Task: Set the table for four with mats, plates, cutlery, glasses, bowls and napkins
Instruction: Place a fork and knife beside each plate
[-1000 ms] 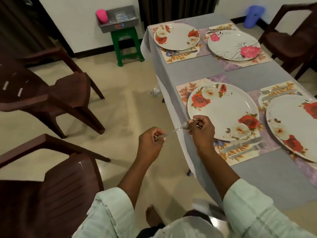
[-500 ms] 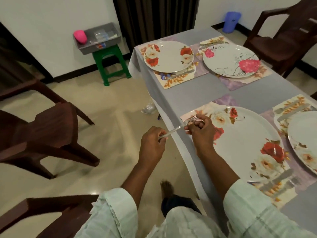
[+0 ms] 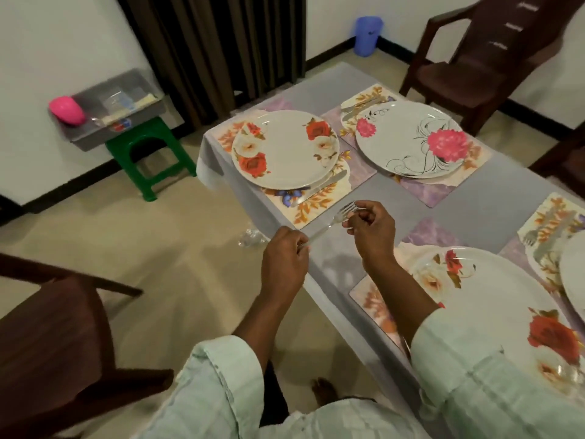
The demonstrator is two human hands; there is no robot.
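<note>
Over the table's (image 3: 493, 198) near-left edge, both hands share one fork (image 3: 332, 221): left hand (image 3: 285, 264) pinches the handle end, right hand (image 3: 372, 231) pinches near the tines. Held level above bare cloth between two settings, likely to hand it over or line it up before laying it by the far red-flowered plate (image 3: 285, 150), where a knife (image 3: 323, 186) already lies. Count in view: four plates, four mats at least partly showing, one fork in hand. Glasses, bowls, napkins not yet on the table.
</note>
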